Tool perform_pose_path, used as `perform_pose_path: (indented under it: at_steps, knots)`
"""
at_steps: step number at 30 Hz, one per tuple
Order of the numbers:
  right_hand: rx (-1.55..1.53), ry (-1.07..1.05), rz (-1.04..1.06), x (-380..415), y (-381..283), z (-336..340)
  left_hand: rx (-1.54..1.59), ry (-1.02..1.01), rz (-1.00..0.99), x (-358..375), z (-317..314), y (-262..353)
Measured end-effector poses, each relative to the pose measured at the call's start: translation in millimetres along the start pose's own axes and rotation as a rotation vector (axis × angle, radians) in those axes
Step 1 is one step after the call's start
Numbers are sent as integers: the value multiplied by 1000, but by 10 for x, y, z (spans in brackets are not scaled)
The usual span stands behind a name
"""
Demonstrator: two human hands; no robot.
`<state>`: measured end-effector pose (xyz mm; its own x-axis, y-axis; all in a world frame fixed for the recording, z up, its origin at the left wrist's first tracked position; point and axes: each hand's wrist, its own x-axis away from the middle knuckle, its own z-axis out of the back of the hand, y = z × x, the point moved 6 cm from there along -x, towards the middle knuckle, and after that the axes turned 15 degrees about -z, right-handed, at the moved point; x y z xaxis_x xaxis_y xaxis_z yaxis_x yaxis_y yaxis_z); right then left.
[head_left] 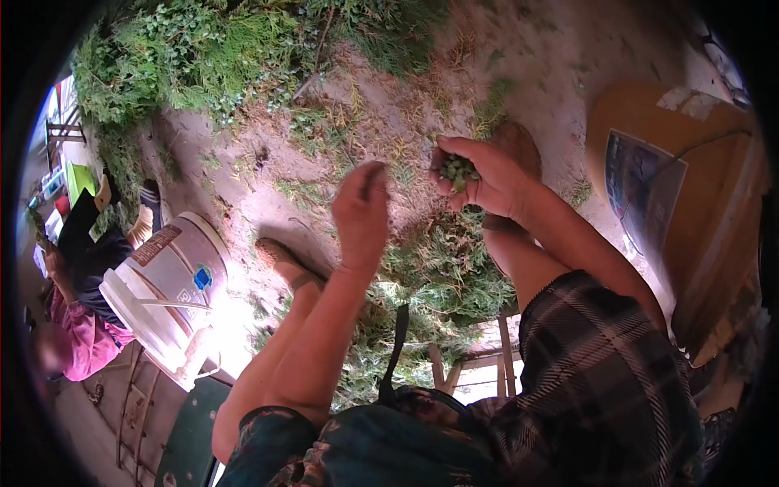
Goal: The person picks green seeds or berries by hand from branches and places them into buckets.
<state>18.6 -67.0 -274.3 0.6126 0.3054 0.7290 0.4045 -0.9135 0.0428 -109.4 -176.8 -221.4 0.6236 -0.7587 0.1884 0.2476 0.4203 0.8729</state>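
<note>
Right hand (483, 178) cupped, fingers curled around a small bunch of green sprigs (458, 170), held above the ground at upper centre. Sprigs sit in the palm, thumb pressing on top; fingertips partly hide them. Left hand (361, 207) raised just beside it, apart from the sprigs, fingers drawn together and bent at the tips; cannot tell if anything is pinched between them. Both forearms bare, a plaid sleeve (600, 373) on the right upper arm.

Under the hands: sandy ground (560, 49) strewn with cut green cuttings (438, 276), a denser heap right below the forearms. A sandalled foot (284, 260) shows on the dirt near the left forearm. Bigger mass of leafy branches (187, 57) at top left.

Left of frame: white bucket (174, 284) lying tilted, label on its side, handle visible. Beyond it another person in a pink top (77, 345) sits at the edge, well apart from the hands. Right side: orange-brown board (706, 211) with a dark printed sheet on it.
</note>
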Motion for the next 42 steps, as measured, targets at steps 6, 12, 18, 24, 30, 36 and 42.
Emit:
perform_pose_path:
  at_steps: [6,12,18,24,30,36,42]
  knots:
    - [46,21,1,-31,18,36,-539,318,-109,-845,786,-558]
    - [68,43,29,16,-39,-56,-588,37,-49,-1113,791,-845]
    - [159,35,42,-8,-62,-74,432,132,293,-670,607,-736]
    - [252,47,105,86,-153,-279,944,-21,377,-412,162,-361]
    - [263,-54,172,133,-170,-418,671,-147,263,-342,-73,172]
    - [260,-91,155,112,-119,-374,538,-160,170,-307,-173,356]
    - [282,-11,209,136,-153,-359,248,-104,89,-278,-17,-1]
